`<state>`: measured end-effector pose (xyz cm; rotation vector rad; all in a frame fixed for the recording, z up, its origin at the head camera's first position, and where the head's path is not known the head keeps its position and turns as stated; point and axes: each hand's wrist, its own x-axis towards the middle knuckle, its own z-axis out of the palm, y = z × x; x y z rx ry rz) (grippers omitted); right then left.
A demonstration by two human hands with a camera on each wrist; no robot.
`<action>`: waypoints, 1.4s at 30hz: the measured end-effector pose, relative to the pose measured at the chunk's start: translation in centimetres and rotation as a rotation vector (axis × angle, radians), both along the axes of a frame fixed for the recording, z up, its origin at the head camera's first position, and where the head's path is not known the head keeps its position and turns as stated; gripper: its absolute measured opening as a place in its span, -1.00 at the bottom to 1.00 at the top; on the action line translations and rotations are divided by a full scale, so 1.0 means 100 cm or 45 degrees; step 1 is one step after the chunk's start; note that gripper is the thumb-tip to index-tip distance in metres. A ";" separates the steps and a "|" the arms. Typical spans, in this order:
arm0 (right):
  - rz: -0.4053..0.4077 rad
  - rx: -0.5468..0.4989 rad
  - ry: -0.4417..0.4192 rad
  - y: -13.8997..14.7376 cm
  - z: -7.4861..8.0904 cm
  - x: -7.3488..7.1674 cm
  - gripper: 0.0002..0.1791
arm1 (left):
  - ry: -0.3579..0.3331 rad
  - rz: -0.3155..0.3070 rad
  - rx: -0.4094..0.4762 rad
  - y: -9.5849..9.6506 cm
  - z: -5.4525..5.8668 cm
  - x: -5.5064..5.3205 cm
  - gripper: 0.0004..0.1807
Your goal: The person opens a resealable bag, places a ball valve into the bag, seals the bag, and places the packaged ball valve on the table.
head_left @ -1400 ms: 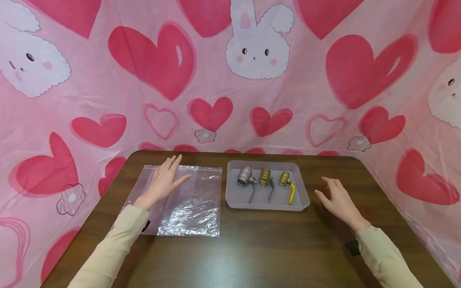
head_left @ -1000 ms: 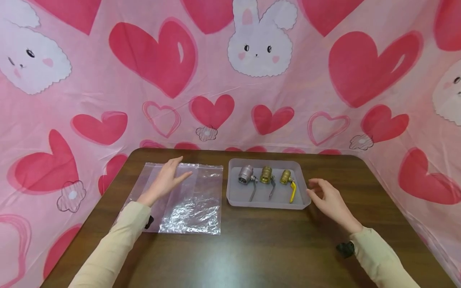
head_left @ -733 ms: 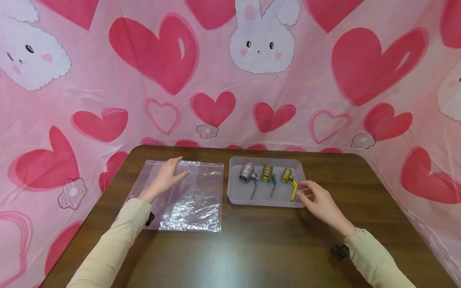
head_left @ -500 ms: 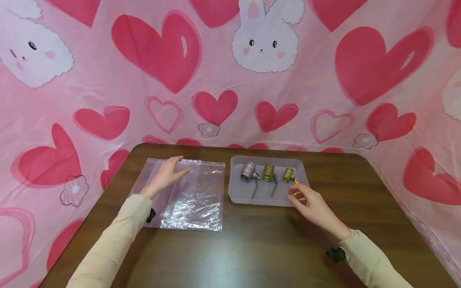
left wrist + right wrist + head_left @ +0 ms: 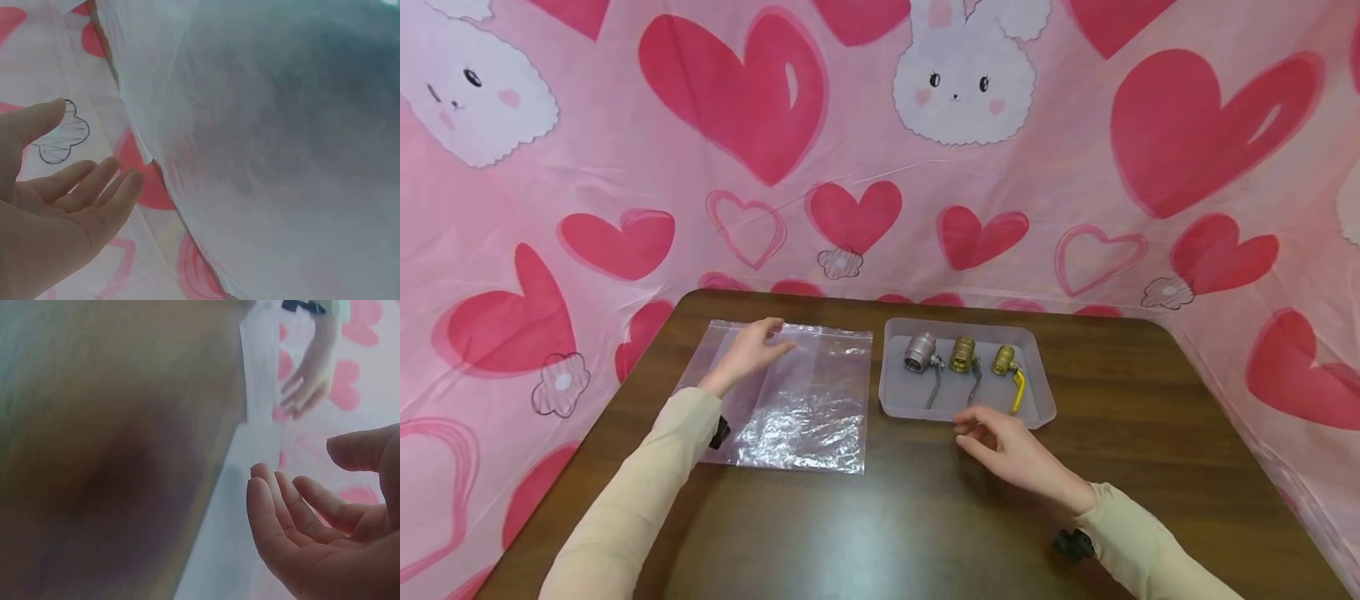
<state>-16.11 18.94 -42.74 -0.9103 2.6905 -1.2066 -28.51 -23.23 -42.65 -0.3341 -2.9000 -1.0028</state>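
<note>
Over the upper left part of a clear zip-lock bag (image 5: 812,417), my left hand (image 5: 747,357) hovers with loosely bent fingers and holds nothing. The bag lies flat on the table. To its right stands a shallow translucent tray (image 5: 898,400) with three ball valves in a row. One is a silver valve (image 5: 920,352) with a grey lever, the middle a brass valve (image 5: 962,354) with a grey lever, the right a smaller brass valve (image 5: 1003,360) with a yellow lever. My right hand (image 5: 1018,457) is at the tray's front edge, fingers relaxed, thumb apart, palm bare.
The brown wooden table (image 5: 820,533) has rounded far corners. A pink cloth (image 5: 857,125) with hearts and rabbits hangs behind it and along both sides. Each wrist carries a small black camera (image 5: 1073,546) by the cuff.
My right hand has moved left from beside the tray, across its right end, to its front edge. The left hand stays over the bag, its fingers slightly more bent. The head view tilts down.
</note>
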 end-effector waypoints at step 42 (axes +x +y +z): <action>0.108 -0.031 -0.617 -0.108 -0.015 -0.009 -0.50 | -0.170 0.205 -0.008 -0.002 -0.006 -0.023 -0.57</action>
